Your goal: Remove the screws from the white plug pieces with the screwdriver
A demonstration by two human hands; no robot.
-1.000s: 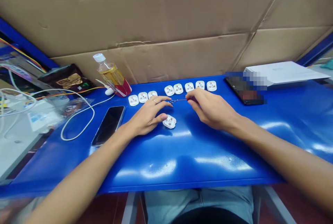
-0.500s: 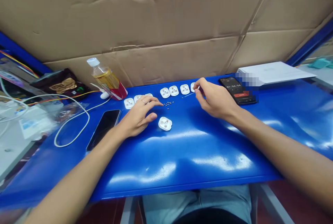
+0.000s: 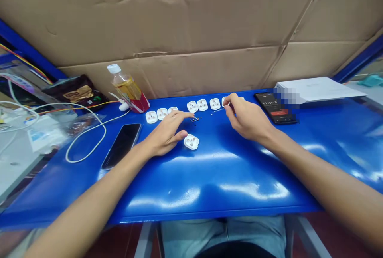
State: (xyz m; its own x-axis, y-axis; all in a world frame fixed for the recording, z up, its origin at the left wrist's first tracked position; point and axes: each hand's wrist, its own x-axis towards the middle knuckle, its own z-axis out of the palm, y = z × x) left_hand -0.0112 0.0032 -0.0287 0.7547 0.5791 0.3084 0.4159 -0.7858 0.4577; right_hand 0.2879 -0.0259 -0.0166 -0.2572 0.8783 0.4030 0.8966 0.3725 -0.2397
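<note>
My left hand (image 3: 167, 132) lies flat on the blue table (image 3: 209, 174), fingers spread, thumb touching a white plug part (image 3: 191, 141). Its fingertips reach toward a small pile of tiny screws (image 3: 195, 119). My right hand (image 3: 247, 118) is closed in a pinch on a thin screwdriver (image 3: 220, 109) whose tip points left toward the screws. A row of several white plug parts (image 3: 197, 106) lines the table's far edge, partly hidden behind my right hand.
A drink bottle (image 3: 128, 87) lies tilted at the back left. A dark phone (image 3: 121, 145) and a white cable (image 3: 86, 138) lie to the left. Another phone (image 3: 275, 107) with a lit screen and a white box (image 3: 317, 89) sit at the right. Cardboard (image 3: 191, 30) walls the back.
My right hand drew the screwdriver away to the right from the screw pile, then eased back slightly. My left hand stayed beside the white plug part.
</note>
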